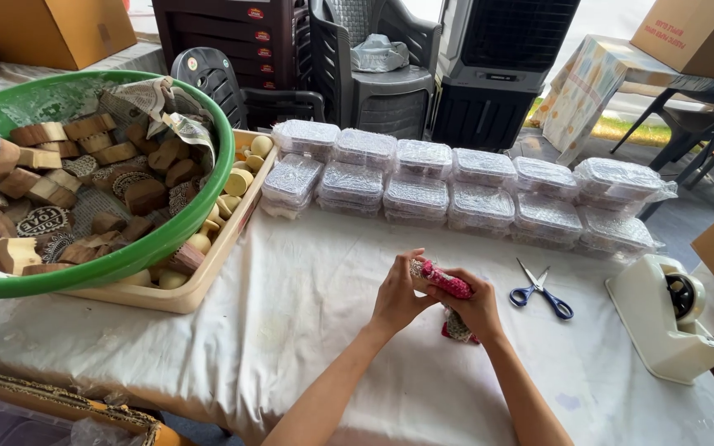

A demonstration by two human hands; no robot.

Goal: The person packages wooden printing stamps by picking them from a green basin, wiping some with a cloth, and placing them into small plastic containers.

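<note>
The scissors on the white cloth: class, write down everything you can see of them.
The scissors have blue looped plastic-looking handles and slim silver metal blades. They lie flat on the white tablecloth, blades open in a narrow V pointing away from the person, handles nearer the table's front edge. They rest just right of the right hand, between it and the cream tape dispenser. Nothing touches them but the cloth; neither hand holds them.

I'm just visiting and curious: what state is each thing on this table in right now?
Left hand: closed on the pink wrapped bundle.
Right hand: gripping the bundle too.
Scissors: open, lying flat.
Tape dispenser: upright, untouched.
Clear lidded boxes: shut, stacked.
Green basin: full of wooden blocks.
</note>
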